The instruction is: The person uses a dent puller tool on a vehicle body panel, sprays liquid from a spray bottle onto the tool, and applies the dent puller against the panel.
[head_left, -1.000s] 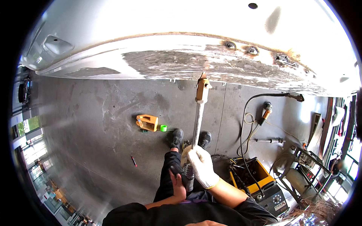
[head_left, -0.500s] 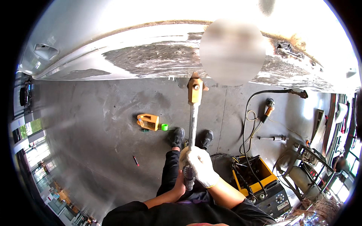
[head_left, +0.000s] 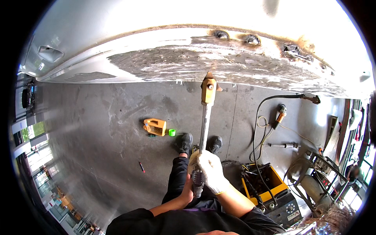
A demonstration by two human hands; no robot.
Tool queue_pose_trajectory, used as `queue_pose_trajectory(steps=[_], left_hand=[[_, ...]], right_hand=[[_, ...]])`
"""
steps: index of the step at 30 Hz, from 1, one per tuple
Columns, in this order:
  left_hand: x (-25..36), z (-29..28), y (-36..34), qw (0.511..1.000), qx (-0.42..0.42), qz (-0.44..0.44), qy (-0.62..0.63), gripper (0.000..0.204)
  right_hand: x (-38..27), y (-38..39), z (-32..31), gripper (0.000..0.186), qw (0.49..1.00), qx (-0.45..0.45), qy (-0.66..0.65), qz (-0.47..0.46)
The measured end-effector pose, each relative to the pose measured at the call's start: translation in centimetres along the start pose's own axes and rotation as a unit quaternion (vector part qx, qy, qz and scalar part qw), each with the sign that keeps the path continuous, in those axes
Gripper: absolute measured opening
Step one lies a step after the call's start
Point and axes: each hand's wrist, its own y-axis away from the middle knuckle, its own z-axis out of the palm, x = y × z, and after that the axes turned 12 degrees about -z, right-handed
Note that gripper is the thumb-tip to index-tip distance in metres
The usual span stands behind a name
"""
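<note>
A long metal pulling tool [head_left: 204, 127] with a brass-coloured, claw-tipped head [head_left: 209, 91] points at the sanded, scuffed lower band [head_left: 164, 62] of a white vehicle panel. The tip overlaps the panel's edge; I cannot tell if it touches. My right hand [head_left: 208, 172], in a white glove, is closed around the tool's shaft. My bare left hand [head_left: 187, 186] is closed at the tool's ribbed lower handle, its fingers mostly hidden behind it. Several dark welded spots [head_left: 252, 39] mark the panel's upper right.
On the grey floor lie an orange jug [head_left: 154, 125], a green cup [head_left: 172, 132], a marker [head_left: 141, 167], a grinder [head_left: 281, 113], cables and a metal rod [head_left: 282, 145]. A black-and-yellow machine [head_left: 286, 209] and a wheeled metal frame [head_left: 325, 172] stand at right.
The panel sits higher in view than a second ago. The tool's head swung left, then slightly right. My left fingers, earlier stretched along the handle, are now tucked round behind it.
</note>
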Motion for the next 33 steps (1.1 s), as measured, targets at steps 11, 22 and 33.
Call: queue_pose_trajectory(steps=[11,22,33], left_hand=[[-0.1,-1.6,-0.8,0.998,-0.008,-0.063,0.004,0.034],[2.4,0.6,1.0,0.989,-0.004,-0.147,-0.032,0.039],[0.4,-5.0,-1.3,0.877,-0.326,-0.340,-0.094,0.040]], right_hand=[[-2.5,-2.1,0.3,0.044,0.999,-0.008,0.044,0.020],[-1.1,1.2,1.2,0.017,0.997,0.022,0.031,0.067],[-1.1,-0.2,-0.6,0.035,0.984,-0.129,-0.115,0.031]])
